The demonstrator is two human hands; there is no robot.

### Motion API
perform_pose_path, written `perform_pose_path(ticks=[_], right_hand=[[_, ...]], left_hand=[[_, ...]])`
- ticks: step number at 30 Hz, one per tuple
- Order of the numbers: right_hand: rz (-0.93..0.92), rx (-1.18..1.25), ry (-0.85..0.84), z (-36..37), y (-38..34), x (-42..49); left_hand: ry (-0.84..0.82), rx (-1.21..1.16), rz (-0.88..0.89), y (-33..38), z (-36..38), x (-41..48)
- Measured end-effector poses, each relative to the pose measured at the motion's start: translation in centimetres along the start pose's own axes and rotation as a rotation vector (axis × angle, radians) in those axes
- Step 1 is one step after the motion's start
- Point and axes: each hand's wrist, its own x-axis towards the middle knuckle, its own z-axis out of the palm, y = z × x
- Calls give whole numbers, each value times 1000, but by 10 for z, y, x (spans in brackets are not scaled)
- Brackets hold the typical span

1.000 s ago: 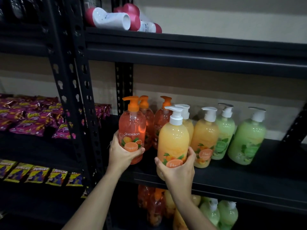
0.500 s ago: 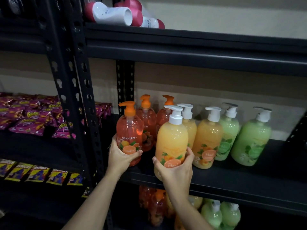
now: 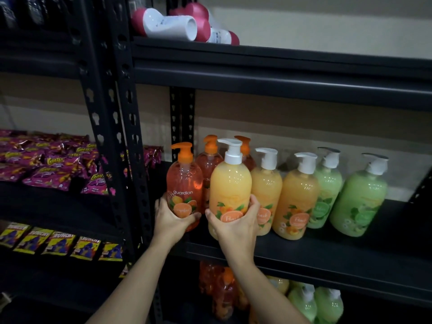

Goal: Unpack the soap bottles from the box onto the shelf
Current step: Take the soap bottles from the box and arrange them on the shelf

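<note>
Gripping 2 pump bottles, clear orange bottle [image 3: 184,183], opaque peach bottle [image 3: 230,183]

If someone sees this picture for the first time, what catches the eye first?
At the centre, the left hand grips a clear orange soap bottle and the right hand a creamy yellow bottle. To their right, two green bottles stand on the black shelf.

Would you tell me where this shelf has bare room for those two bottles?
The shelf is bare along its front edge, before the peach bottles, and right of the last green bottle. The left corner, around the orange bottles, is crowded.
</note>
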Motion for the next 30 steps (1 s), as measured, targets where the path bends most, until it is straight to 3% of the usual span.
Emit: perform_pose_path(ticks=[6,30], right_hand=[[18,-17,3,17,3,10],[55,-122,-43,30,26,11]], left_hand=[[45,13,11,-4,2,-11],[-27,64,-77,-7,5,-16]])
